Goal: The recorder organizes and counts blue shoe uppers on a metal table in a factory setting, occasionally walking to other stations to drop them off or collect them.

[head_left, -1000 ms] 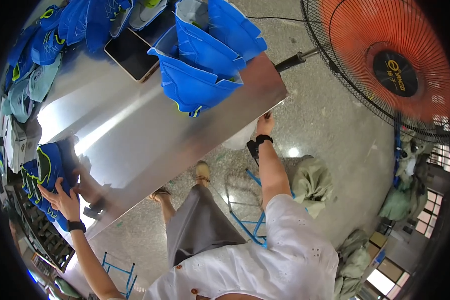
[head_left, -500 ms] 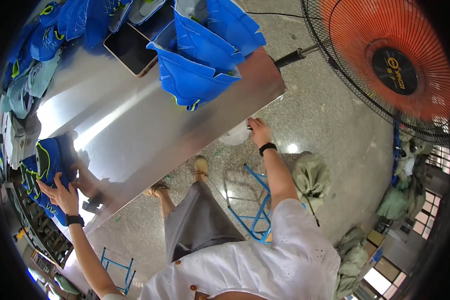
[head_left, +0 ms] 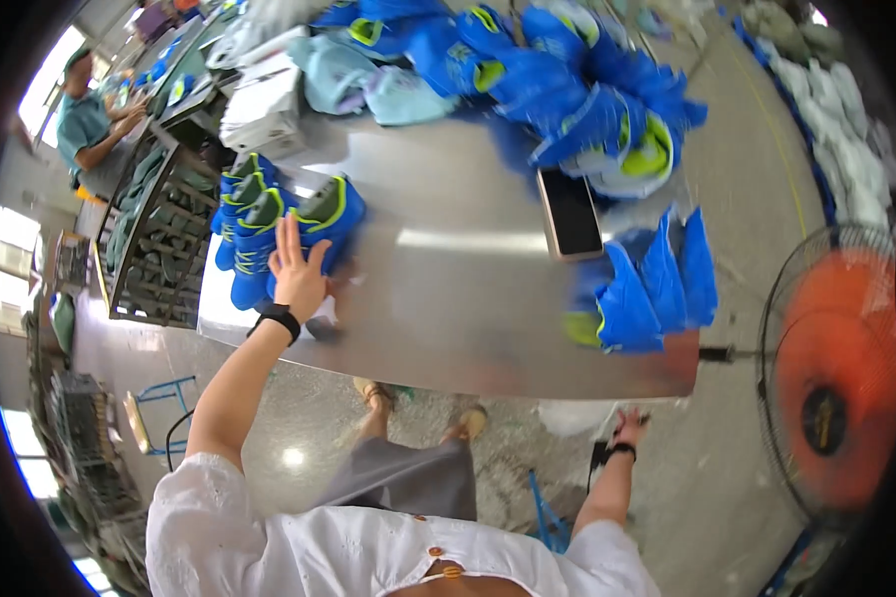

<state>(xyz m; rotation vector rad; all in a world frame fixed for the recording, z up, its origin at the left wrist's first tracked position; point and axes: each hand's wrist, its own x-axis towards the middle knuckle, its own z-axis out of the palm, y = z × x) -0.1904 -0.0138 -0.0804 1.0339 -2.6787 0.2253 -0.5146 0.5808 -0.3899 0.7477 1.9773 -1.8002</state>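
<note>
My left hand [head_left: 300,277] has its fingers stretched out and rests against a group of blue shoe uppers [head_left: 332,211] with yellow-green collar trim. They stand side by side at the left end of the shiny metal table [head_left: 448,298]. Low at the right, beyond the table's near edge, is my right hand [head_left: 629,428]. Its fingers look curled around something small and dark that I cannot make out. A stack of flat blue upper pieces [head_left: 657,289] lies at the table's right end. A phone [head_left: 571,214] lies face up just behind it.
A heap of blue uppers [head_left: 567,90] covers the back of the table, with pale-green pieces [head_left: 403,95] and a white stack [head_left: 264,104] beside it. An orange fan [head_left: 836,368] stands right. A slatted rack [head_left: 159,239] and a seated person [head_left: 90,129] are left.
My view has turned left, bringing the rack and the other person into sight. My left hand stays at the shoe uppers; my right hand remains off the table's near edge.
</note>
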